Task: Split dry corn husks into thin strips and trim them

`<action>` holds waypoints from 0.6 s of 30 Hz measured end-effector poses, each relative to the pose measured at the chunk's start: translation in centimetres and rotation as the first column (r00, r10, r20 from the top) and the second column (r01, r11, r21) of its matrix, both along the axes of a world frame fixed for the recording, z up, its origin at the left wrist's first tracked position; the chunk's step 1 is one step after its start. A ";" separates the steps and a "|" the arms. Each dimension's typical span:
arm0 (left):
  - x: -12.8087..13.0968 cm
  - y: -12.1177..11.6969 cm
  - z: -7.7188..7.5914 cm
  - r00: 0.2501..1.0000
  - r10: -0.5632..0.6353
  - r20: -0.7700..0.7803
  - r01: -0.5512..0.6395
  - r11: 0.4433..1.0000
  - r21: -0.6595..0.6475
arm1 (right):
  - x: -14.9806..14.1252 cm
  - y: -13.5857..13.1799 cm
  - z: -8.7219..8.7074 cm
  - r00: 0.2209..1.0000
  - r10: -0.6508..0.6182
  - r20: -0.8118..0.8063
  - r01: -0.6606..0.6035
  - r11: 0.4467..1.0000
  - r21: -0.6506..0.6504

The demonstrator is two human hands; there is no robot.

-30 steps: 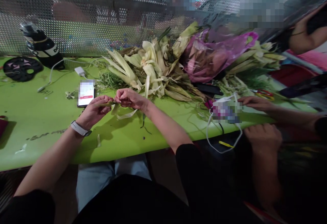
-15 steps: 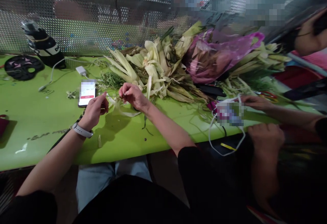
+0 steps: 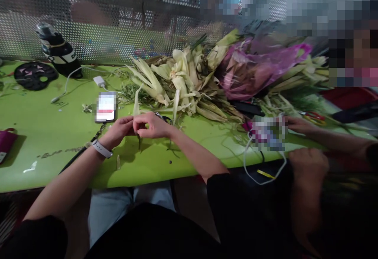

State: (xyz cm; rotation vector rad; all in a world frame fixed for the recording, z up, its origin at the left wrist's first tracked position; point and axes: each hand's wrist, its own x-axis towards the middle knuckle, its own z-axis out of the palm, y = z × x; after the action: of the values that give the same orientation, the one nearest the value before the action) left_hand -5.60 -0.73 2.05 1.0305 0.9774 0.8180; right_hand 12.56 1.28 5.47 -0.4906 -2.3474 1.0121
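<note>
In front of me my left hand (image 3: 120, 129) and my right hand (image 3: 152, 125) meet above the green table, fingertips together. A pale corn husk strip (image 3: 137, 100) rises from between them, and a thin dark end hangs below. Both hands are closed in a pinch on it; the exact grip is partly hidden by the fingers. Behind my right wrist lies a dark looped object (image 3: 167, 120), mostly covered. A heap of corn husks (image 3: 183, 81) spreads just beyond my hands. The phone (image 3: 105, 107) with a lit screen lies beside my left hand.
A pink plastic bag (image 3: 245, 69) rests on the husks. At the back left stand a black bottle (image 3: 63, 56) and a black palette-shaped piece (image 3: 35, 75). A white cable (image 3: 66, 83) crosses the table (image 3: 67, 129). To the right, another person's hands (image 3: 308, 158) are near a white cord.
My hands have come together from apart, the right one lower and the left one slightly rightward. The pale strip that lay low on the table now stands up between them. The view has shifted slightly.
</note>
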 end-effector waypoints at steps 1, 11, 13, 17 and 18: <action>0.0 0.0 -0.2 1.000 0.002 -0.014 -0.002 1.000 -0.008 | 0.1 0.1 0.3 0.999 -0.018 0.030 0.017 0.999 0.042; 0.8 -0.2 0.9 0.983 0.032 -0.183 -0.046 0.996 -0.073 | 12.4 9.7 7.6 0.682 -0.728 0.069 0.644 0.642 0.415; 0.7 -0.2 0.8 0.984 0.025 -0.175 -0.043 0.994 -0.100 | 18.0 13.0 9.8 0.439 -0.898 0.003 0.784 0.385 0.487; 0.3 0.2 0.2 0.989 0.022 -0.148 -0.044 0.988 -0.149 | 28.8 17.3 12.7 -0.065 -0.997 0.051 0.834 -0.026 0.551; 0.2 0.3 0.1 0.989 0.019 -0.145 -0.044 0.985 -0.166 | 30.9 17.8 12.9 -0.173 -0.980 0.100 0.831 -0.091 0.549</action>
State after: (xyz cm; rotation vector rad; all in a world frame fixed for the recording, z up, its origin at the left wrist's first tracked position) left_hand -5.42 -0.39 2.12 0.9385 1.1679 0.6810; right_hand 43.49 19.07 18.35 -2.1755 -1.4593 -0.3618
